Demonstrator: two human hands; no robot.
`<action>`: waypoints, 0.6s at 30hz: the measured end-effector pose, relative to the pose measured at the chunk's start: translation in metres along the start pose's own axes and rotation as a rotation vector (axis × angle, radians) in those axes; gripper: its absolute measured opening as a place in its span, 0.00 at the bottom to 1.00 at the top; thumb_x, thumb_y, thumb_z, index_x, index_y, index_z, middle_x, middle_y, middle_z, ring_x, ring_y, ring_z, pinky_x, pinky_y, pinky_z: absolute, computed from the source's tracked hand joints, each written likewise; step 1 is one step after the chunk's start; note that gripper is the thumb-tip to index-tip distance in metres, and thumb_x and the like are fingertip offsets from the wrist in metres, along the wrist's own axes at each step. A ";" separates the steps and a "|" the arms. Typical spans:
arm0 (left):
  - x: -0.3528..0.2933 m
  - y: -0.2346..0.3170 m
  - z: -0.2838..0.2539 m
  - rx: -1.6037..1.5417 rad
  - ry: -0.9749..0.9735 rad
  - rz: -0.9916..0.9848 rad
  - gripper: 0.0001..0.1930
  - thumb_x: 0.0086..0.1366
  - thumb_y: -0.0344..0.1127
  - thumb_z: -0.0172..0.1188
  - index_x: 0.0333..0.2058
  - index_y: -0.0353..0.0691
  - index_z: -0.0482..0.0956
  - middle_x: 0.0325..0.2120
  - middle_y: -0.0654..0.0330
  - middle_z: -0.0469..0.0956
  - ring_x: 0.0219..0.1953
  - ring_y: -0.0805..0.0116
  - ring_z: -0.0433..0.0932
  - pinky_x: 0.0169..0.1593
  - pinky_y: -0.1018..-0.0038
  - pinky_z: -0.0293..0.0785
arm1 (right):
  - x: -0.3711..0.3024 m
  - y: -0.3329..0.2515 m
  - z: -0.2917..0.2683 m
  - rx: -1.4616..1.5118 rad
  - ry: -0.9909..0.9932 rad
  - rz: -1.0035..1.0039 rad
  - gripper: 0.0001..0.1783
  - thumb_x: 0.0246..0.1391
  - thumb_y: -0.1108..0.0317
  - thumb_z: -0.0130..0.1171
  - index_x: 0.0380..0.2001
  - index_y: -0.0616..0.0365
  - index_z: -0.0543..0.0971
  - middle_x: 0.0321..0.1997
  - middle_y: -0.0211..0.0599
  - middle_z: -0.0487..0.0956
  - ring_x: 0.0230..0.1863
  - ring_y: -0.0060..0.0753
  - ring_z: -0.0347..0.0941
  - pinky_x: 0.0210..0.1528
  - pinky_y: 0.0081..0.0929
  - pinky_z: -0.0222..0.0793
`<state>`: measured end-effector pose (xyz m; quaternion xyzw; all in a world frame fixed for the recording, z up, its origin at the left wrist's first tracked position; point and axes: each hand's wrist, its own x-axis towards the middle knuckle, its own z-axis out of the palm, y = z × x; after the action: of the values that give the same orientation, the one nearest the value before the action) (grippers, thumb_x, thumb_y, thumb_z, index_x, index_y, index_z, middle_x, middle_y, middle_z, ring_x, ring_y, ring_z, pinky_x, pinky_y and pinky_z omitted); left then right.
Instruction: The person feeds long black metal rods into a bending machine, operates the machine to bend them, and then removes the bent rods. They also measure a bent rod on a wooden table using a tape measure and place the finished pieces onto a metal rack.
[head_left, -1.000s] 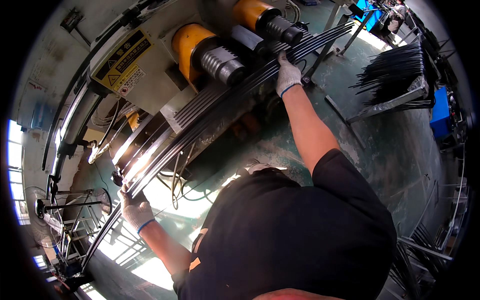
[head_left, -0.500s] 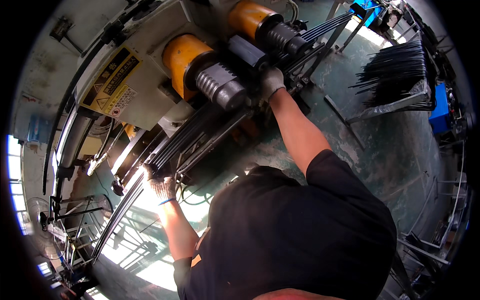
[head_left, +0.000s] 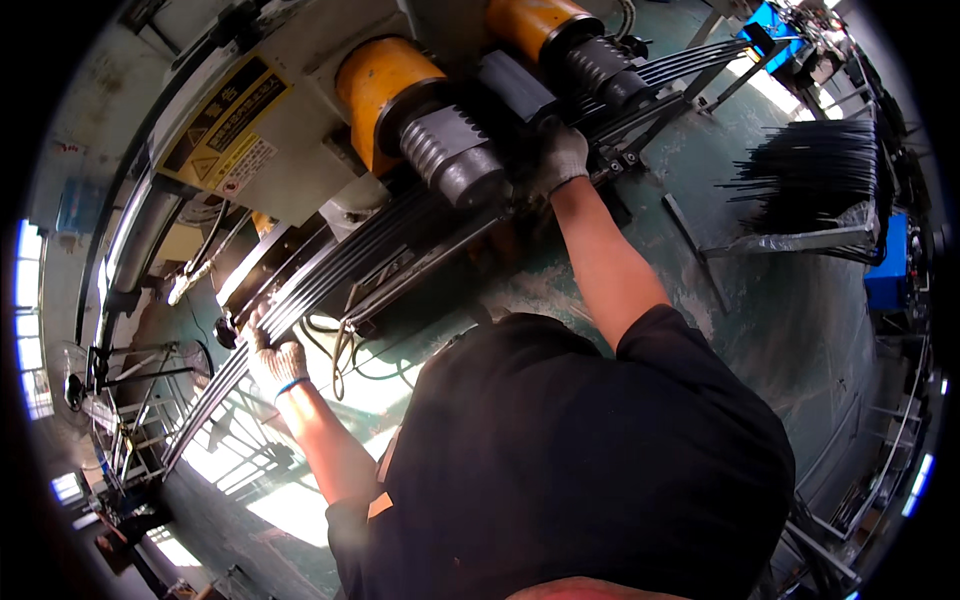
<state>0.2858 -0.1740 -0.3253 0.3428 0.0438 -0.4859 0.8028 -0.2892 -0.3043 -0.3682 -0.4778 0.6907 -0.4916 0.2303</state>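
Observation:
A bundle of long dark metal bars (head_left: 330, 278) runs slantwise past the machine, from the lower left to the upper right. My left hand (head_left: 277, 364), in a pale knitted glove, is closed around the bars left of the machine, its fingers reaching over the far side. My right hand (head_left: 563, 160), gloved too, is closed over the bars beside a grey block (head_left: 515, 85); its fingertips are lost in shadow. The block sits between two ridged steel rollers, the nearer roller (head_left: 455, 155) and the farther roller (head_left: 608, 72), each behind an orange housing (head_left: 385, 85).
A yellow and black warning label (head_left: 225, 125) is on the machine's panel. Under the bars runs a metal support rail (head_left: 425, 265). To the right, a rack (head_left: 800, 240) holds a stack of thin black rods (head_left: 810, 170), near a blue box (head_left: 887, 265). A fan (head_left: 75, 385) stands far left.
My left hand has moved further left along the bars, which now look more bowed. My right hand stays beside the grey block. The whole view has shifted a little.

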 end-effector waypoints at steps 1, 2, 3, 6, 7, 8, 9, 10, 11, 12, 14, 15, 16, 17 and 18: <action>-0.020 -0.021 0.017 0.016 -0.022 -0.037 0.12 0.73 0.33 0.62 0.49 0.31 0.82 0.48 0.47 0.84 0.48 0.55 0.83 0.59 0.54 0.80 | -0.007 -0.012 0.001 0.308 0.073 0.176 0.16 0.62 0.54 0.61 0.35 0.55 0.85 0.34 0.42 0.86 0.39 0.47 0.85 0.42 0.41 0.80; -0.020 -0.031 0.005 0.065 -0.100 -0.058 0.14 0.74 0.34 0.61 0.51 0.29 0.81 0.48 0.49 0.84 0.49 0.54 0.82 0.62 0.53 0.78 | -0.021 -0.055 0.002 0.753 0.138 0.544 0.17 0.66 0.53 0.58 0.37 0.56 0.84 0.33 0.40 0.85 0.36 0.43 0.84 0.40 0.39 0.80; -0.015 -0.042 -0.005 0.121 -0.195 -0.096 0.16 0.75 0.36 0.60 0.52 0.28 0.80 0.47 0.51 0.85 0.50 0.53 0.82 0.64 0.53 0.76 | -0.029 -0.066 -0.004 0.838 0.130 0.528 0.20 0.71 0.51 0.54 0.39 0.57 0.83 0.34 0.36 0.83 0.35 0.37 0.81 0.38 0.36 0.78; -0.015 -0.056 -0.022 0.138 -0.004 0.045 0.16 0.73 0.36 0.62 0.54 0.33 0.80 0.47 0.54 0.85 0.49 0.59 0.81 0.60 0.60 0.76 | -0.049 -0.068 -0.018 0.866 0.083 0.446 0.17 0.73 0.57 0.51 0.50 0.55 0.82 0.46 0.38 0.84 0.47 0.39 0.82 0.48 0.36 0.78; -0.027 -0.042 -0.009 0.067 0.013 0.034 0.14 0.74 0.35 0.61 0.53 0.33 0.81 0.45 0.54 0.85 0.49 0.59 0.81 0.59 0.59 0.78 | -0.060 -0.076 -0.028 0.776 0.094 0.420 0.17 0.74 0.60 0.49 0.55 0.53 0.81 0.52 0.38 0.83 0.50 0.40 0.82 0.52 0.35 0.78; -0.042 -0.023 0.008 -0.004 0.037 0.031 0.13 0.74 0.35 0.59 0.51 0.34 0.81 0.43 0.54 0.85 0.49 0.59 0.82 0.58 0.59 0.79 | -0.065 -0.064 -0.031 0.778 0.068 0.348 0.19 0.74 0.56 0.51 0.56 0.55 0.81 0.52 0.39 0.84 0.51 0.39 0.82 0.52 0.35 0.78; -0.055 -0.007 0.022 -0.086 0.054 0.002 0.13 0.75 0.36 0.58 0.51 0.34 0.81 0.44 0.54 0.85 0.51 0.56 0.82 0.60 0.54 0.79 | -0.070 -0.038 -0.035 0.785 0.054 0.272 0.22 0.74 0.53 0.52 0.57 0.57 0.81 0.52 0.40 0.84 0.52 0.39 0.82 0.53 0.34 0.78; -0.022 0.026 -0.023 -0.177 -0.071 0.010 0.14 0.76 0.36 0.55 0.52 0.35 0.81 0.46 0.52 0.85 0.53 0.49 0.82 0.61 0.47 0.80 | -0.076 -0.024 -0.037 0.821 0.026 0.244 0.24 0.74 0.51 0.51 0.58 0.59 0.79 0.54 0.41 0.84 0.54 0.39 0.81 0.55 0.35 0.77; -0.011 0.038 -0.034 -0.191 -0.089 -0.018 0.13 0.77 0.37 0.55 0.51 0.36 0.81 0.46 0.51 0.85 0.52 0.50 0.83 0.60 0.49 0.81 | -0.081 -0.007 -0.040 0.848 0.012 0.219 0.26 0.74 0.50 0.51 0.60 0.60 0.78 0.56 0.42 0.83 0.57 0.40 0.80 0.56 0.35 0.76; -0.007 0.038 -0.039 -0.145 -0.082 0.014 0.12 0.76 0.36 0.56 0.50 0.37 0.81 0.46 0.51 0.85 0.52 0.50 0.83 0.60 0.49 0.81 | -0.088 0.005 -0.044 0.898 -0.002 0.245 0.27 0.75 0.50 0.49 0.63 0.60 0.75 0.59 0.44 0.81 0.61 0.43 0.78 0.60 0.37 0.74; 0.000 0.029 -0.040 -0.141 -0.087 0.050 0.09 0.75 0.31 0.56 0.49 0.38 0.82 0.47 0.52 0.84 0.53 0.52 0.82 0.63 0.49 0.79 | -0.102 0.000 -0.052 0.963 -0.002 0.385 0.28 0.76 0.56 0.41 0.70 0.61 0.67 0.71 0.46 0.73 0.71 0.50 0.70 0.68 0.44 0.69; 0.000 0.018 -0.043 -0.220 -0.292 -0.011 0.10 0.75 0.29 0.56 0.51 0.36 0.81 0.51 0.49 0.83 0.56 0.52 0.81 0.67 0.49 0.76 | -0.105 -0.006 -0.054 0.973 0.018 0.459 0.27 0.76 0.57 0.39 0.70 0.60 0.66 0.72 0.45 0.71 0.71 0.50 0.70 0.69 0.46 0.68; -0.007 0.005 -0.029 -0.166 -0.177 0.010 0.11 0.75 0.29 0.55 0.52 0.34 0.80 0.51 0.49 0.82 0.56 0.52 0.80 0.67 0.49 0.75 | -0.107 -0.010 -0.058 0.978 0.049 0.529 0.27 0.76 0.58 0.38 0.70 0.59 0.66 0.74 0.44 0.70 0.71 0.50 0.70 0.70 0.47 0.66; -0.015 -0.006 -0.014 -0.110 -0.063 0.032 0.12 0.76 0.29 0.55 0.53 0.33 0.79 0.51 0.48 0.82 0.56 0.51 0.80 0.68 0.50 0.74 | -0.108 -0.011 -0.060 0.982 0.079 0.599 0.27 0.76 0.59 0.37 0.71 0.59 0.65 0.75 0.43 0.68 0.70 0.50 0.70 0.71 0.49 0.65; -0.015 -0.012 -0.013 -0.082 -0.015 0.044 0.12 0.76 0.28 0.55 0.54 0.31 0.78 0.51 0.47 0.82 0.55 0.51 0.81 0.67 0.50 0.75 | -0.110 -0.009 -0.061 0.987 0.077 0.601 0.27 0.76 0.59 0.37 0.71 0.59 0.65 0.75 0.43 0.68 0.70 0.50 0.70 0.72 0.49 0.65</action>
<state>0.2718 -0.1581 -0.3349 0.3069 0.0499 -0.4685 0.8269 -0.2851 -0.1795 -0.3520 -0.0786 0.4930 -0.6854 0.5300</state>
